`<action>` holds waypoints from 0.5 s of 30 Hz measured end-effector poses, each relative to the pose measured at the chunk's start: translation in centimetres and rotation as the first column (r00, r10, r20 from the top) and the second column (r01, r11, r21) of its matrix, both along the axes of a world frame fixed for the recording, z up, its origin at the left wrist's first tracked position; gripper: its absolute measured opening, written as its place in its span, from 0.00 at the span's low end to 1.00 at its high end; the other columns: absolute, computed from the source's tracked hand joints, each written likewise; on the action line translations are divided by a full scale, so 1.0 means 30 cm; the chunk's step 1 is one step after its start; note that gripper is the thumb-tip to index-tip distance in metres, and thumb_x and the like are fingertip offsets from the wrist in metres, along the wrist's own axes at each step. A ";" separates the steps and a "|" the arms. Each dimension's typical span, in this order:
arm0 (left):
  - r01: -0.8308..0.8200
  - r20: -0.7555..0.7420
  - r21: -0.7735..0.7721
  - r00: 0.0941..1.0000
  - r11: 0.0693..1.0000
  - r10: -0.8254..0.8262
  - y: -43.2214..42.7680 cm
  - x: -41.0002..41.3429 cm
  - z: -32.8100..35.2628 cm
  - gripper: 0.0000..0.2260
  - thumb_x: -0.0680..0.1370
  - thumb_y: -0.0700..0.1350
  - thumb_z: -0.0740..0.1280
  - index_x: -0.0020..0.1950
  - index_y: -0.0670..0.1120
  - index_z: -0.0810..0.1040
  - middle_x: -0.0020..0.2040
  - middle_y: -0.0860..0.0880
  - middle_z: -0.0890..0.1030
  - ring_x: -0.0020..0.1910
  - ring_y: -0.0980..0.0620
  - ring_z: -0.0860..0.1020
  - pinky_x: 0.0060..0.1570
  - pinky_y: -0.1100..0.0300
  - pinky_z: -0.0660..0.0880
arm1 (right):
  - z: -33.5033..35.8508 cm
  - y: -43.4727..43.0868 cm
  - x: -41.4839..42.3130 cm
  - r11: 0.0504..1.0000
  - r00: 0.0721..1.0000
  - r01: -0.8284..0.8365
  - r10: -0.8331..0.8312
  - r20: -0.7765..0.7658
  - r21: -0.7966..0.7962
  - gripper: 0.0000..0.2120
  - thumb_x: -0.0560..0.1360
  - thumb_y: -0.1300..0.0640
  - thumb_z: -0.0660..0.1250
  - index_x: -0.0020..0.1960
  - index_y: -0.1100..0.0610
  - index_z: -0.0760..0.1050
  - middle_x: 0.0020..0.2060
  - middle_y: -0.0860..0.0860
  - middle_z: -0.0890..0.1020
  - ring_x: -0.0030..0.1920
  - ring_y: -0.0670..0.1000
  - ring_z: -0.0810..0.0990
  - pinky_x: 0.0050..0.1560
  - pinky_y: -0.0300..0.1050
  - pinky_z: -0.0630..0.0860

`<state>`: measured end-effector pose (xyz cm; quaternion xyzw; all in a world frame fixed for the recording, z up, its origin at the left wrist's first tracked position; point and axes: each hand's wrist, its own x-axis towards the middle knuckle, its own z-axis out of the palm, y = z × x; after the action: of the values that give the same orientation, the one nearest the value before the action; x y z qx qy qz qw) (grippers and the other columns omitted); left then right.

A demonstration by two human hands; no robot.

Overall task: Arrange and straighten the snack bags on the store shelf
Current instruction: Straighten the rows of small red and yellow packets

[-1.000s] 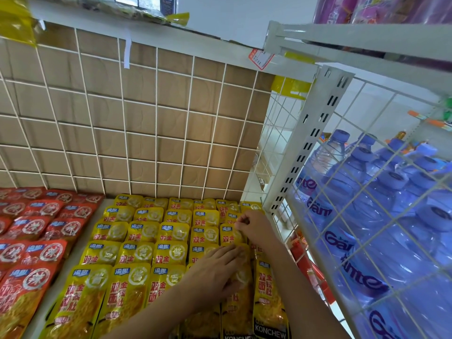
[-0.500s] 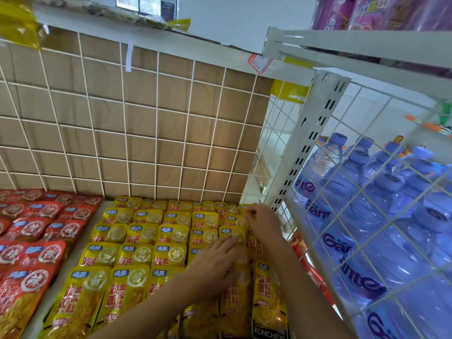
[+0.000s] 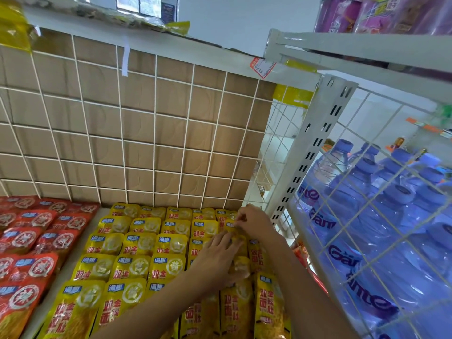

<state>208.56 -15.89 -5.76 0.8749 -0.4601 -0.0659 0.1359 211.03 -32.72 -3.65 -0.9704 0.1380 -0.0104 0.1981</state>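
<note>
Stocking update, still on the right-hand end of the yellow snack bags (image 3: 144, 243), which lie in overlapping rows on the shelf (image 3: 44, 314) from the near edge up to the wire grid (image 3: 137, 133) at the far side. The three left columns look pretty tidy to me. The messy part is the far right corner, where the packs are bunched and overlapping crooked, so that's the step I'm on. My left hand (image 3: 217, 258) lies flat on the packs in the right column, fingers (image 3: 226, 238) straight and a bit spread, just pressing down so the row under it doesn't slide. My right hand (image 3: 254, 220) is up in the far right corner next to the slotted white upright, and its fingers (image 3: 241, 217) are pinched together on the top edge of the back-corner bag (image 3: 228, 227). How much of the pack I've actually got, I can't tell, my own knuckles hide it. Next I reckon it needs a gentle tug to square that bag with its neighbours, then tucking it in so it overlaps like the others, keeping the left palm down the whole time. The red snack bags (image 3: 36, 241) on the left are a separate block and look okay from here.
</note>
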 end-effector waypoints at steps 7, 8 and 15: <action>0.005 0.012 -0.023 1.000 1.000 -0.005 0.002 0.005 -0.015 0.32 0.76 0.64 0.56 0.75 0.52 0.53 0.76 0.51 0.51 0.75 0.50 0.47 0.72 0.53 0.48 | -0.010 0.031 0.030 0.993 0.998 -0.051 0.046 0.047 0.109 0.06 0.72 0.56 0.68 0.38 0.51 0.73 0.39 0.46 0.76 0.43 0.46 0.74 0.44 0.41 0.68; 0.005 0.011 -0.025 1.000 1.000 -0.004 0.002 0.006 -0.016 0.32 0.76 0.64 0.56 0.75 0.52 0.53 0.76 0.51 0.52 0.75 0.50 0.47 0.72 0.53 0.49 | -0.012 0.032 0.032 0.992 0.998 -0.057 0.052 0.043 0.111 0.05 0.72 0.56 0.68 0.38 0.51 0.74 0.38 0.46 0.76 0.42 0.46 0.74 0.43 0.40 0.68; 0.022 0.034 -0.033 0.999 0.999 -0.021 0.000 0.010 -0.032 0.38 0.69 0.69 0.45 0.75 0.52 0.54 0.76 0.50 0.53 0.75 0.51 0.48 0.72 0.54 0.50 | -0.013 0.030 0.032 0.989 0.995 -0.089 0.085 0.044 0.118 0.06 0.72 0.56 0.67 0.37 0.51 0.74 0.30 0.41 0.72 0.35 0.39 0.70 0.35 0.35 0.64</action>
<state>208.87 -15.88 -6.72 0.8686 -0.4727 -0.0448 0.1418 212.00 -31.83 -4.05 -0.9614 0.0920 -0.0125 0.2590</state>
